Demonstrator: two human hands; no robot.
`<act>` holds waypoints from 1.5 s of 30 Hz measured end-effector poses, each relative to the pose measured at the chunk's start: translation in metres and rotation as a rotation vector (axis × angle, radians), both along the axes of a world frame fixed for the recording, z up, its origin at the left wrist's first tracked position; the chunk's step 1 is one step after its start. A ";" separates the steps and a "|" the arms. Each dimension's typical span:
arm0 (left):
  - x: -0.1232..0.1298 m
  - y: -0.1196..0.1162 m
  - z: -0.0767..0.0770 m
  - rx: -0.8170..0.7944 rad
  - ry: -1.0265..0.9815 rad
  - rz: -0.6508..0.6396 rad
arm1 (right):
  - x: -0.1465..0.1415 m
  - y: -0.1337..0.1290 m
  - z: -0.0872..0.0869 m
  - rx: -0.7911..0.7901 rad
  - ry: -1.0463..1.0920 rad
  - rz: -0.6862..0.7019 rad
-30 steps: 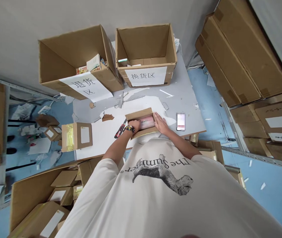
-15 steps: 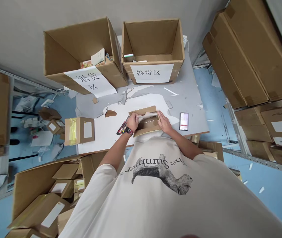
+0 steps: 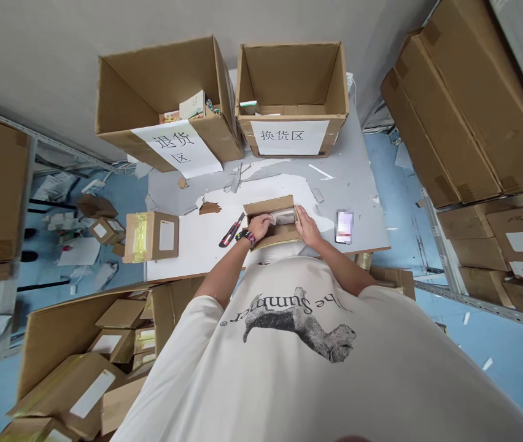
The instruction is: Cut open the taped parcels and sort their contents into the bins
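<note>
On counter [image 3: 353,202], near edge: open cardboard carton [image 3: 268,205]. Left hand [image 3: 259,227] fingers on pale wrapping [image 3: 282,216] inside, grip unclear; right hand [image 3: 307,226] fingers spread flat against carton.

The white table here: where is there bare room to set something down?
The bare white stretch between the taped carton and the utility knife has room. So does the grey patch right of the phone. It is crowded at the small open carton, with the left hand over it and the right hand at its end.
</note>
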State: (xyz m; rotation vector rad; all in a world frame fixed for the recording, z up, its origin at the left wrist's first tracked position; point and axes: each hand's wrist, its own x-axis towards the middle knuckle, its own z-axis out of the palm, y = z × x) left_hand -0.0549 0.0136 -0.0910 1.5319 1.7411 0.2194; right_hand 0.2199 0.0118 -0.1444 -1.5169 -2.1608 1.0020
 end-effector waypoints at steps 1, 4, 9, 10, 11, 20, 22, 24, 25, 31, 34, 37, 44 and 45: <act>0.001 0.001 0.000 0.018 0.055 -0.015 | -0.001 0.000 0.001 0.000 -0.002 -0.004; 0.007 0.004 0.001 0.042 0.222 -0.098 | -0.003 -0.002 0.004 -0.001 -0.010 -0.025; 0.013 0.014 0.010 0.021 0.339 -0.234 | -0.003 0.000 0.008 -0.012 -0.004 -0.032; 0.013 0.015 0.013 0.023 0.343 -0.238 | -0.002 0.001 0.009 -0.017 -0.007 -0.031; 0.011 0.015 0.017 0.030 0.347 -0.236 | -0.001 0.002 0.010 -0.021 -0.015 -0.029; -0.036 -0.014 0.043 0.209 0.220 -0.057 | -0.002 0.010 0.028 0.053 -0.064 -0.088; -0.042 -0.018 0.044 0.222 0.163 -0.047 | -0.004 0.012 0.039 0.124 -0.025 -0.107; -0.044 -0.019 0.044 0.227 0.116 -0.045 | -0.007 0.016 0.053 0.193 0.024 -0.120; -0.044 -0.020 0.043 0.228 0.095 -0.046 | -0.009 0.018 0.060 0.216 0.050 -0.114; -0.041 -0.019 0.041 0.229 -0.005 -0.089 | -0.028 0.027 0.091 0.224 0.147 0.030; -0.040 -0.019 0.045 0.250 -0.029 -0.125 | -0.036 0.027 0.094 0.241 0.143 -0.031; -0.043 -0.020 0.049 0.275 -0.054 -0.141 | -0.041 0.025 0.096 0.247 0.194 -0.085; -0.046 -0.022 0.057 0.264 -0.078 -0.134 | -0.046 0.025 0.108 0.273 0.309 -0.078; -0.045 -0.022 0.058 0.264 -0.079 -0.122 | -0.047 0.025 0.109 0.273 0.314 -0.072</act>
